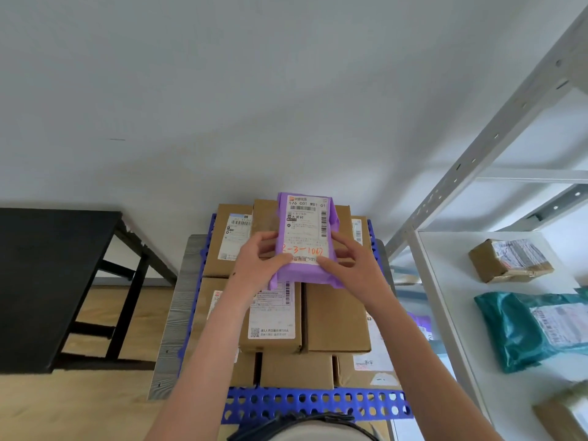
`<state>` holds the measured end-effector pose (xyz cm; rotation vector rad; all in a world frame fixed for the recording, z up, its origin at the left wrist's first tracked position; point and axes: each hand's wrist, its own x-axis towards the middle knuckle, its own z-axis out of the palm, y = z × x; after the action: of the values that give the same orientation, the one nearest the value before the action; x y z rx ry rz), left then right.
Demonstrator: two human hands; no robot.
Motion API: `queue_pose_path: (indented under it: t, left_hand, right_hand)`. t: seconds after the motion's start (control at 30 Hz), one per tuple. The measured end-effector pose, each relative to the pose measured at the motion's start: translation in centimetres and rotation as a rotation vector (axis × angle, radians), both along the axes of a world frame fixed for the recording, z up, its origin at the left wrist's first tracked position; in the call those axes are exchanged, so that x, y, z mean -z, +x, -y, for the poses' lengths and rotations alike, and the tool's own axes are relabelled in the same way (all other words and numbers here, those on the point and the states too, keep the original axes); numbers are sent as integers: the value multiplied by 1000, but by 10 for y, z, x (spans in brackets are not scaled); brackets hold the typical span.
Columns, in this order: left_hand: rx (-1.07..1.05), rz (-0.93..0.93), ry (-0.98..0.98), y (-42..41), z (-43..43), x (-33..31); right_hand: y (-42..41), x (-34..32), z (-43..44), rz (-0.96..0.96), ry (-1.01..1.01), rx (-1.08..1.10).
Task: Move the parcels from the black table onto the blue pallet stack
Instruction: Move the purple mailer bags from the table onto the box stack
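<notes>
Head cam: both hands, left hand & right hand, fingers clamped on purple parcel, held over cardboard boxes already piled on blue pallet stack. Black table shows no parcels in visible part; prob. near done.

Above the boxes packed over the blue pallet there is open air up to the bare wall, and both hands fill that air around the purple parcel. On the right the grey shelf post and white shelf stand just beside the stack, closing that side. On the left a floor gap lies open between the stack and the black tabletop, whose surface is bare.
</notes>
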<state>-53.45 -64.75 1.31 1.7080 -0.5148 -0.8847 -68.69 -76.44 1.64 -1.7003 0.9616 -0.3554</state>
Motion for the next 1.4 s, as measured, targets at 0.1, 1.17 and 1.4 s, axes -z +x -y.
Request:
queue_pose_path:
  t: [0.1,1.17,1.4]
  left_hand:
    - [62,31,17,-13,15,3]
    - [44,138,63,-49,23,11]
    - [-110,286,97,-59,10,3]
  right_hand:
    - [-18,3,9,-12,9,48]
    - [-51,8,30,-34,72,24]
    - [-59,-6,36,-61,-47,19]
